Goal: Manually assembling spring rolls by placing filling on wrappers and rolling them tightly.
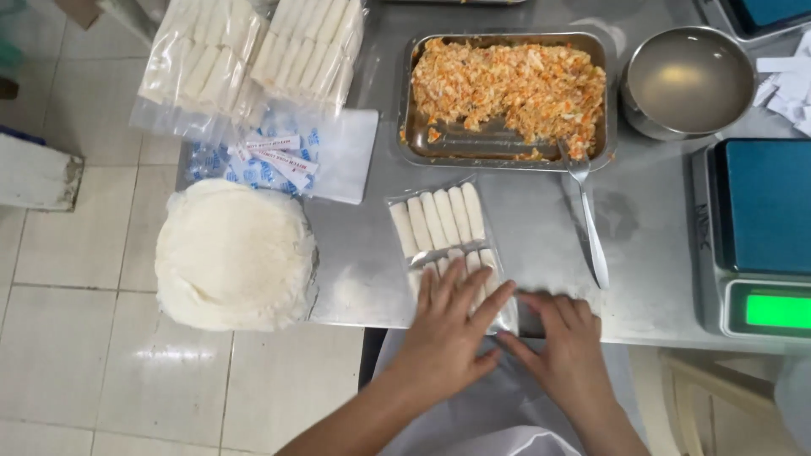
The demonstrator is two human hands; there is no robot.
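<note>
From the head camera, both hands lie flat, palms down, at the near edge of the steel surface [541,228]. The left hand [452,317] presses its spread fingers on the clear bag of white rolls [439,224]; five rolls show in its far row. The right hand [562,333], grip open and holding nothing, rests just beside it. One spoon [589,224] leans from one filling tray [439,143].
</note>
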